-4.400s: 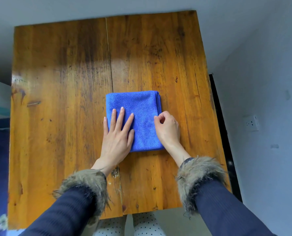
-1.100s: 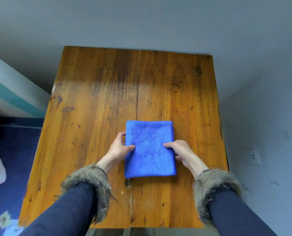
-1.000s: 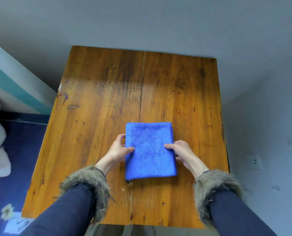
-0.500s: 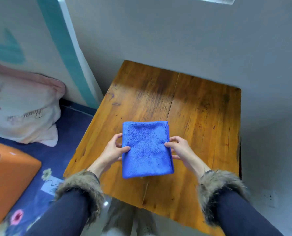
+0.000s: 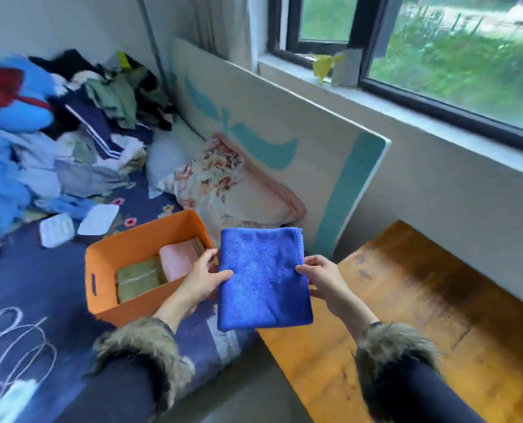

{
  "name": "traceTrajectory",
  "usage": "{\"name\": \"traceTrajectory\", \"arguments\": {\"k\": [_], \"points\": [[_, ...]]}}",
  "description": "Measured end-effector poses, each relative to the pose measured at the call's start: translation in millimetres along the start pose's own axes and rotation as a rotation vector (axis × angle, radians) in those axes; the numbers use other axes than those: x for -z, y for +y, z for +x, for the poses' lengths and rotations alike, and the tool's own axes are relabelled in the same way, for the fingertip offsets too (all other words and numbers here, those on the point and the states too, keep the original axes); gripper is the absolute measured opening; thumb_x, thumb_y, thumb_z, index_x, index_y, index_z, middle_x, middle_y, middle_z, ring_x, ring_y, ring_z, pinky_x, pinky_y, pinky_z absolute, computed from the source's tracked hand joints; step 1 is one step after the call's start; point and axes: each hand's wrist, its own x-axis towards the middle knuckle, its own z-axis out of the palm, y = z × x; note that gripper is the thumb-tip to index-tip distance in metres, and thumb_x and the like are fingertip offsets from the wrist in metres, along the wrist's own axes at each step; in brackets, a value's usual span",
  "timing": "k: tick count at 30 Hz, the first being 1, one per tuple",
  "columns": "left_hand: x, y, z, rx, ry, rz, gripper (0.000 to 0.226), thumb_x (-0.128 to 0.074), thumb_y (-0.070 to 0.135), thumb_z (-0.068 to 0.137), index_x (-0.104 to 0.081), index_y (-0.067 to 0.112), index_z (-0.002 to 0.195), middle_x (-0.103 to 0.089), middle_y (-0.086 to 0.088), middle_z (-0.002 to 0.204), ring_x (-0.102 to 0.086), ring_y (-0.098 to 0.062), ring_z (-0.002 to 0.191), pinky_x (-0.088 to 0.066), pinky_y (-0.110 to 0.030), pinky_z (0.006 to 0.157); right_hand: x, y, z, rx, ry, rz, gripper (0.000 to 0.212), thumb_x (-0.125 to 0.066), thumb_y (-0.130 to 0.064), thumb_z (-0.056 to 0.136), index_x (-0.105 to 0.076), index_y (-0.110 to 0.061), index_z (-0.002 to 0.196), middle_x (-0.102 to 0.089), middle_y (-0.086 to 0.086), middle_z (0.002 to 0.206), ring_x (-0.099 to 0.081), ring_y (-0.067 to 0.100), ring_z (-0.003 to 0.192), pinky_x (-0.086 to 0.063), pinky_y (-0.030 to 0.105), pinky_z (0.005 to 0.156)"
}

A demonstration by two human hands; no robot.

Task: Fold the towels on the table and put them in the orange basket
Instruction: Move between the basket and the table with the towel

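A folded blue towel (image 5: 263,279) is held flat in the air between the bed and the wooden table (image 5: 422,315). My left hand (image 5: 203,277) pinches its left edge, thumb on top. Its right edge is pinched by my right hand (image 5: 323,277) in the same way. The orange basket (image 5: 126,248) stands on the bed just left of the towel; a folded green towel (image 5: 139,279) and a folded pink towel (image 5: 179,259) lie inside it.
A bed with a dark blue floral cover (image 5: 25,315) carries the basket, a floral pillow (image 5: 223,184) and a pile of clothes (image 5: 55,132). A white and teal headboard (image 5: 284,141) leans on the wall under a window (image 5: 437,41).
Both hands lifted the folded blue towel off the table and carried it left, off the table's edge. My view swung left, bringing the bed and the orange basket into sight.
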Motion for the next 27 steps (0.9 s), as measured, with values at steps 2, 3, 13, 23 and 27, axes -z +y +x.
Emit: {"name": "traceTrajectory", "arguments": {"k": [2,3,13,23,27], "points": [[45,-7,0,-0.006,0.081,-0.008,0.05,-0.063,0.0,0.083,-0.044,0.018,0.126,-0.059,-0.005,0.104,-0.057,-0.014,0.084,-0.047,-0.028,0.066,-45,-16,8,0.027,-0.047,-0.062,0.009,-0.062,-0.011,0.081,-0.056,-0.018,0.08,-0.055,0.001,0.074,-0.048,0.015,0.057,-0.039,0.024,0.051],[66,-12,0,0.012,0.105,-0.033,0.052,-0.063,0.001,0.084,-0.043,0.019,0.128,-0.058,-0.005,0.107,-0.058,-0.015,0.087,-0.048,-0.031,0.069,-68,-23,11,0.038,-0.069,-0.087,0.008,-0.062,-0.012,0.081,-0.057,-0.018,0.081,-0.054,-0.001,0.074,-0.047,0.013,0.057,-0.039,0.022,0.05],[235,-69,11,0.173,0.261,-0.112,0.047,-0.059,0.006,0.087,-0.041,0.021,0.128,-0.06,-0.005,0.106,-0.062,-0.019,0.082,-0.047,-0.026,0.05,-263,-38,48,-0.005,-0.231,-0.17,0.013,-0.065,-0.011,0.08,-0.058,-0.021,0.083,-0.053,0.003,0.077,-0.045,0.013,0.06,-0.038,0.022,0.049],[294,-100,86,0.296,0.326,-0.031,0.039,-0.055,0.006,0.088,-0.042,0.025,0.119,-0.061,-0.007,0.099,-0.063,-0.025,0.088,-0.053,-0.035,0.064,-350,-45,135,-0.074,-0.373,-0.292,0.009,-0.064,-0.011,0.083,-0.058,-0.019,0.084,-0.062,0.0,0.08,-0.058,0.013,0.065,-0.047,0.023,0.047],[301,-126,137,0.353,0.35,0.059,0.04,-0.056,0.011,0.086,-0.043,0.026,0.121,-0.062,-0.003,0.102,-0.063,-0.022,0.09,-0.053,-0.038,0.07,-371,-31,192,-0.16,-0.415,-0.299,0.008,-0.063,-0.01,0.084,-0.057,-0.015,0.084,-0.062,0.002,0.079,-0.059,0.015,0.064,-0.049,0.023,0.05]]}}
